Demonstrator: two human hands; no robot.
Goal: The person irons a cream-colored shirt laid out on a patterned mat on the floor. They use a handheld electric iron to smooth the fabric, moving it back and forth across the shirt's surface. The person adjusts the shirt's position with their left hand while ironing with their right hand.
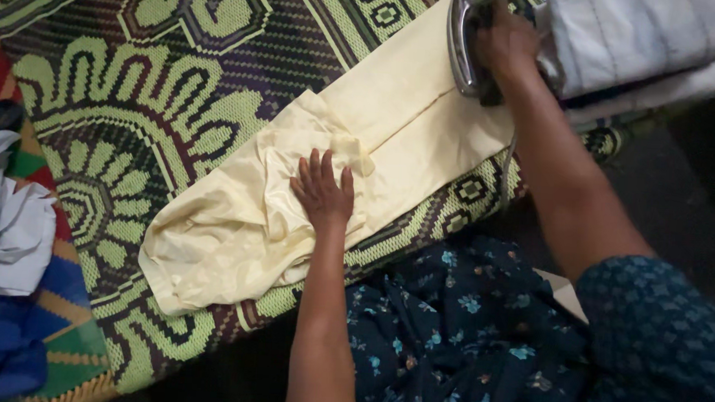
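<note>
Centre frame: cream garment, soft, light, slippery-looking; left hand flat, fingers spread.
Upper right: right hand fingers closed around heavy iron.

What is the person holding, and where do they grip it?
The right hand grips an iron by its top handle; the left hand only presses flat on the cream garment.

Cream garment (green-patterned mat)
</note>
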